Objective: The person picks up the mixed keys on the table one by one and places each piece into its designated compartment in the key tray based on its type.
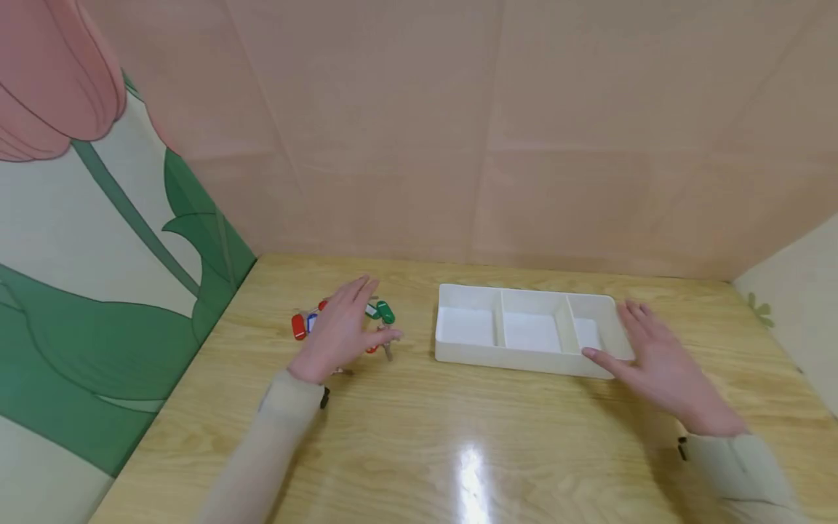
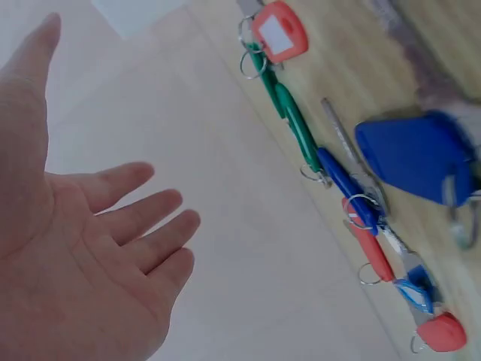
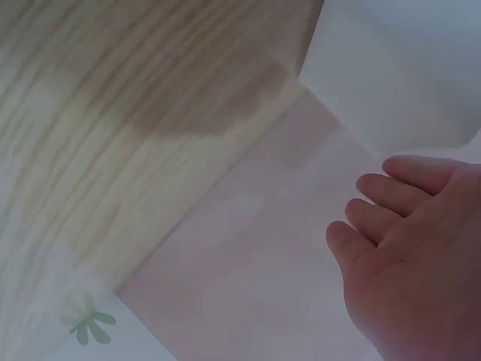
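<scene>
Head view: tagged keys (image 1: 388,352) and divided tray (image 1: 500,359) noted on wood-grain table (image 1: 393,451)

The keys are found loosely scattered left of the tray, partly hidden by the left hand (image 1: 337,331). In the left wrist view, metal shafts are seen joined by thin split rings (image 2: 241,66) to red tags (image 2: 279,31), green tags (image 2: 297,124) and blue tags (image 2: 409,158). A white label is set in the upper red tag; the nearest blue one is blurred. The tray is white, shallow and rectangular, split by two dividers into three compartments. Both hands are held well apart, fingers extended, with nothing grasped. The right hand (image 1: 661,364) is placed at the tray's right end, thumb over the front rim; whether contact is made cannot be told.
</scene>
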Demonstrator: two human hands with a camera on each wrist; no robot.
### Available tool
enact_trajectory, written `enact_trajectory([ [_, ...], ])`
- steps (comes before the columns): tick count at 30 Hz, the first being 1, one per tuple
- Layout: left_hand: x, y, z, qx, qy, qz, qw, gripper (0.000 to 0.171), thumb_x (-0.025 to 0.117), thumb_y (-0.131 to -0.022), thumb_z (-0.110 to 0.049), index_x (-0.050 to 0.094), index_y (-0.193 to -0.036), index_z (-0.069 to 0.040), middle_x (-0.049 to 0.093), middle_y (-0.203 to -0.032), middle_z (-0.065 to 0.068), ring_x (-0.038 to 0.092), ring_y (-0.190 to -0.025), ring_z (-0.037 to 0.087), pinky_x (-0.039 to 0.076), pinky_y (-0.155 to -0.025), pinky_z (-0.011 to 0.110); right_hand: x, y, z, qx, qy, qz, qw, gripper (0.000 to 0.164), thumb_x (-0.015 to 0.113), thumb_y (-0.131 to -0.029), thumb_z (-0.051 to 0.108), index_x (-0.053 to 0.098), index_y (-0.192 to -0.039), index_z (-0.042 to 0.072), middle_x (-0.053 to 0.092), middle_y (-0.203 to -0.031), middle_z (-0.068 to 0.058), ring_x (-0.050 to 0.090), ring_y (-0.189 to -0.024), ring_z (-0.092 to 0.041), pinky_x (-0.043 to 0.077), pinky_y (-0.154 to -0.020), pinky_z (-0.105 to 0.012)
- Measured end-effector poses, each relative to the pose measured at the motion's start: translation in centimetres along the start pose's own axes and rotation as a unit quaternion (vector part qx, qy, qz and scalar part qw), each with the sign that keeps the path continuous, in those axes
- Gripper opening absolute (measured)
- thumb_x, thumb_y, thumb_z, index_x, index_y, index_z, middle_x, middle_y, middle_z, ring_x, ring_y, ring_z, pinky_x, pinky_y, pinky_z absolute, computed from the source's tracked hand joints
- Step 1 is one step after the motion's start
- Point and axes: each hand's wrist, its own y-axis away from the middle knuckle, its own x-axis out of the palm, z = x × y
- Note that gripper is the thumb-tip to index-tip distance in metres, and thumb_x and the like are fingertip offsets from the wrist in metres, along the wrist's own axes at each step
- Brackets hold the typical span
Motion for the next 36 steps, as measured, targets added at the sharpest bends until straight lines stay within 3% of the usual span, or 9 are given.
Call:
enact_trajectory([
  [7,-0.4,-1.7,0.2,-0.012,0.028,0.033,0.9990,0.097,0.070,-0.089,-0.063,0.036,-0.155,0.000,0.036,-0.158,0.020,0.036,-0.143,0.038,0.034,-0.114,0.053,0.7,0.2,0.4,0.002,-0.007,0.013,1.000,0.098,0.064,-0.099,0.048,0.003,-0.161,0.001,0.001,-0.166,-0.025,-0.006,-0.152,-0.039,-0.003,-0.119,-0.058],
  [19,-0.6,-4.4,1.1,-0.032,0.073,0.076,0.9939,0.083,0.062,-0.098,-0.057,0.037,-0.155,-0.003,0.039,-0.157,0.016,0.036,-0.143,0.035,0.031,-0.117,0.048,1.3,0.2,0.5,-0.012,0.010,0.003,1.000,0.097,0.061,-0.101,0.046,0.001,-0.161,-0.001,0.001,-0.165,-0.027,-0.006,-0.152,-0.039,-0.003,-0.120,-0.055],
  [29,0.5,-5.2,2.2,-0.043,0.120,0.091,0.9876,0.071,0.061,-0.100,-0.051,0.045,-0.152,-0.005,0.045,-0.153,0.016,0.041,-0.140,0.035,0.035,-0.113,0.051,1.2,0.2,0.5,-0.010,0.019,0.000,1.000,0.096,0.060,-0.101,0.047,0.005,-0.160,-0.005,0.006,-0.164,-0.030,-0.005,-0.152,-0.039,-0.002,-0.120,-0.056],
  [36,1.5,-5.2,2.5,-0.062,0.151,0.107,0.9809,0.066,0.068,-0.099,-0.037,0.047,-0.148,0.002,0.052,-0.145,0.021,0.053,-0.128,0.037,0.045,-0.105,0.050,1.3,0.4,0.2,-0.011,0.024,0.000,1.000,0.098,0.061,-0.101,0.047,0.002,-0.160,-0.003,0.005,-0.164,-0.032,-0.007,-0.152,-0.039,-0.003,-0.120,-0.055],
])
